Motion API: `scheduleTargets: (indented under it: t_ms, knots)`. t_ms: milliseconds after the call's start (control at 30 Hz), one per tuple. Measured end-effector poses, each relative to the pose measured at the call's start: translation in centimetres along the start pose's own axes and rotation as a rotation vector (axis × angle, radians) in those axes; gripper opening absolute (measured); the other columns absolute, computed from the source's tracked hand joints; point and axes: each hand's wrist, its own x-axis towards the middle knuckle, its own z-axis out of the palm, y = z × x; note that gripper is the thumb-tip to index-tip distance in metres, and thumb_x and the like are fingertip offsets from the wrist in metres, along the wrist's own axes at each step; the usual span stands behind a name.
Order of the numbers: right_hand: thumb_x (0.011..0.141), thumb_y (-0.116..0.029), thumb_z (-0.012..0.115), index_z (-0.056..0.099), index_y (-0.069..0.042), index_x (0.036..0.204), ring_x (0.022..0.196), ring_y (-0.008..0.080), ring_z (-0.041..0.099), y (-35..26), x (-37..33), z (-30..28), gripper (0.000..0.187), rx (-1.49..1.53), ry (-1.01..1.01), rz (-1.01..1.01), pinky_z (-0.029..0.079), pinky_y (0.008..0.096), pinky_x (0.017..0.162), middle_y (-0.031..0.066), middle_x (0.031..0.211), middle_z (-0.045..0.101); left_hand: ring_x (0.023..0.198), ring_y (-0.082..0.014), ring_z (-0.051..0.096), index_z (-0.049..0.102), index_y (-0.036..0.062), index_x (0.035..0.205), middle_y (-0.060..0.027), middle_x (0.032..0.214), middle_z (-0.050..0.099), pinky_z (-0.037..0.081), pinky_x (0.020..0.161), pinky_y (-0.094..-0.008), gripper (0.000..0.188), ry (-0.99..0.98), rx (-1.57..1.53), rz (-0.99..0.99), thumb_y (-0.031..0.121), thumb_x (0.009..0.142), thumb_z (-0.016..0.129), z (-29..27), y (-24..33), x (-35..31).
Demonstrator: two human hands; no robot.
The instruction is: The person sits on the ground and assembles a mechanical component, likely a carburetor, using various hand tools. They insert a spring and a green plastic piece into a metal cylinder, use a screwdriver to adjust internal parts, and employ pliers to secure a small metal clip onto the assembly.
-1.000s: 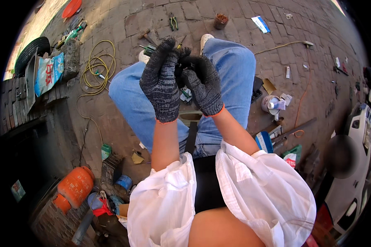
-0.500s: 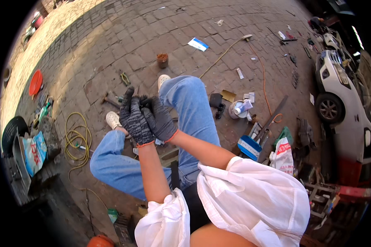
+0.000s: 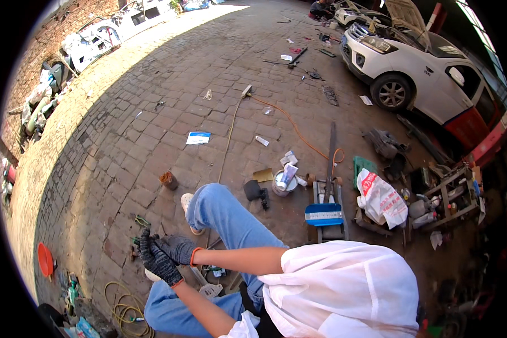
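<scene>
Both my hands wear dark grey knit gloves with orange cuffs and meet above my bent legs. My left hand [image 3: 160, 262] has its fingers stretched up and away from me, pressed close against the other glove. My right hand [image 3: 178, 249] lies against its inner side, its fingers mostly hidden behind the left glove. Whether anything small sits between them cannot be seen. Just beyond the fingertips, green-handled pliers [image 3: 142, 221] lie on the paving. A rusty brown pot [image 3: 168, 180] stands farther off, past my knee.
To the right are a white bucket [image 3: 284, 184] holding tubes, a blue tool [image 3: 323, 215], a white sack [image 3: 381, 197] and a metal frame with bottles. An orange cord [image 3: 290, 119] crosses the bricks. A white car [image 3: 414, 73] stands at far right; a yellow hose [image 3: 125, 308] coils at left.
My view has swung up and to the right, bringing more paving and the car into sight. My gloved hands stay together, now lower in the picture.
</scene>
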Motion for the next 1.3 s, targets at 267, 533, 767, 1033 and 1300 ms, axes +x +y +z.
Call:
scheduleTargets:
  t_ms: [267, 533, 767, 1033, 1300]
  knots:
    - [0.090, -0.038, 0.041, 0.058, -0.002, 0.085, 0.078, 0.0385, 0.057, -2.8, -0.1, 1.6, 0.040, 0.377, 0.068, 0.086, 0.043, 0.0447, 0.069, 0.0226, 0.079, 0.060, 0.075, -0.0138, 0.055, 0.055, 0.0062, 0.116, -0.0040, 0.092, 0.058, 0.048, 0.070, -0.0274, 0.028, 0.126, -0.579, -0.255, 0.005, 0.090, 0.045, -1.7, 1.0, 1.6]
    - [0.089, -0.028, 0.047, 0.058, -0.002, 0.088, 0.069, 0.0393, 0.056, -4.0, -1.8, -0.7, 0.028, 0.282, 0.198, -0.030, 0.044, 0.0404, 0.059, 0.0225, 0.072, 0.057, 0.086, -0.0196, 0.059, 0.050, 0.0090, 0.122, -0.0091, 0.099, 0.060, 0.049, 0.075, -0.0318, 0.033, 0.148, -0.800, -0.528, 0.010, 0.089, 0.049, -1.6, 0.2, 1.0]
    - [0.086, -0.023, 0.051, 0.053, -0.005, 0.099, 0.069, 0.0363, 0.057, -4.7, -2.9, -3.1, 0.023, 0.080, 0.154, -0.360, 0.045, 0.0406, 0.059, 0.0192, 0.072, 0.057, 0.078, -0.0158, 0.056, 0.050, 0.0096, 0.122, -0.0064, 0.092, 0.059, 0.047, 0.069, -0.0266, 0.034, 0.257, -0.939, -0.719, 0.007, 0.088, 0.049, -0.5, 0.3, 1.3]
    - [0.085, -0.013, 0.051, 0.050, 0.000, 0.107, 0.081, 0.0324, 0.058, -3.5, -3.7, -1.1, 0.026, 0.148, 0.211, -0.210, 0.046, 0.0400, 0.071, 0.0177, 0.091, 0.058, 0.065, -0.0114, 0.052, 0.053, 0.0084, 0.118, -0.0023, 0.079, 0.057, 0.044, 0.057, -0.0221, 0.032, 0.219, -0.963, -0.605, 0.007, 0.087, 0.049, -1.5, -0.9, 0.9]
    - [0.086, -0.011, 0.050, 0.050, 0.002, 0.110, 0.094, 0.0298, 0.057, -2.4, -4.1, -1.8, 0.028, -0.287, 0.468, -0.310, 0.045, 0.0354, 0.081, 0.0175, 0.100, 0.058, 0.068, -0.0095, 0.051, 0.060, 0.0018, 0.106, -0.0010, 0.084, 0.058, 0.043, 0.059, -0.0211, 0.024, -0.107, -0.900, -0.581, 0.014, 0.088, 0.049, -4.1, 2.4, -2.8]
